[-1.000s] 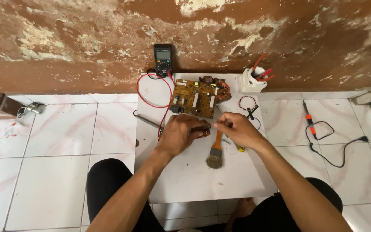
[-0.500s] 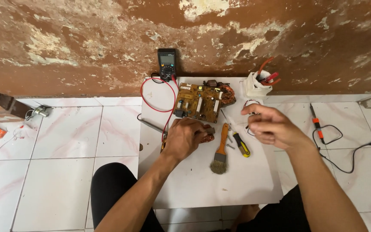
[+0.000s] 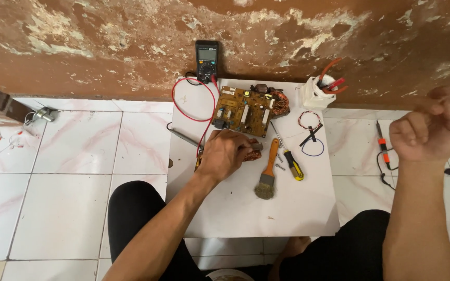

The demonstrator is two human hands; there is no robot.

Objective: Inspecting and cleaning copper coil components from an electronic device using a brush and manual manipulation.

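Resting on the white board, our left hand closes over a small coppery part, just below the yellowish circuit board. Beside it lie a wooden-handled brush and a yellow-and-black screwdriver. Our right hand hangs raised, loosely clenched, holding nothing we can see.

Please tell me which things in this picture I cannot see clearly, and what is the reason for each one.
- Head view: the small part under the left hand is mostly covered by its fingers.
- Head view: the right hand is curled, so I cannot tell whether it holds anything.
- Head view: the multimeter screen is too small to read.
- Head view: the tools in the white cup show only handles.
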